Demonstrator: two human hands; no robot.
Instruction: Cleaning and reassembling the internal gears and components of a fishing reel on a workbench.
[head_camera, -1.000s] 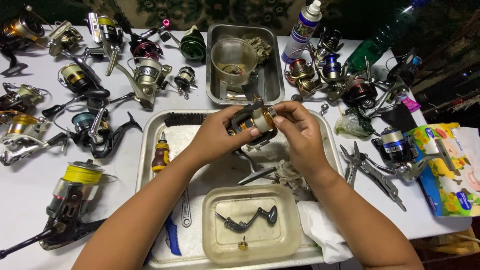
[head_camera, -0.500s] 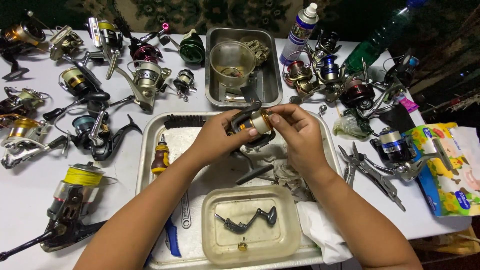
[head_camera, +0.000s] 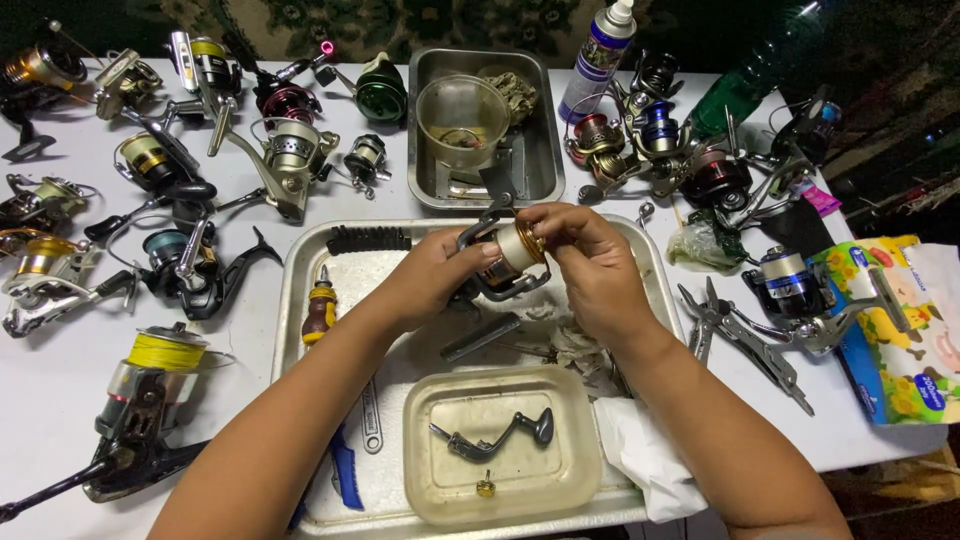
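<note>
Head view, person seated at a white table (head_camera: 60, 400) strewn with fishing reels. Both hands meet above the large metal tray (head_camera: 300, 270). The left hand (head_camera: 435, 275) cups the dark body of a spinning reel (head_camera: 505, 265), fingers wrapped narrowly about it; the right hand (head_camera: 590, 265) pinches the pale, gold-rimmed spool (head_camera: 520, 245) at the reel's front, thumb and fingertips closed on its edge. Compared with the frames from a second and half a second earlier, the reel has been turned between the hands so that more of the spool's pale barrel faces the camera, and the right-hand fingers have shifted round its rim; the hands have otherwise stayed over the same part of the tray. Judged from this, the work is a hand-turning or seating of the spool, not a lifting away. A detached crank handle (head_camera: 495, 437) lies in the clear plastic tub (head_camera: 440, 480) below; a small screwdriver (head_camera: 320, 310) rests at the tray's left.
</note>
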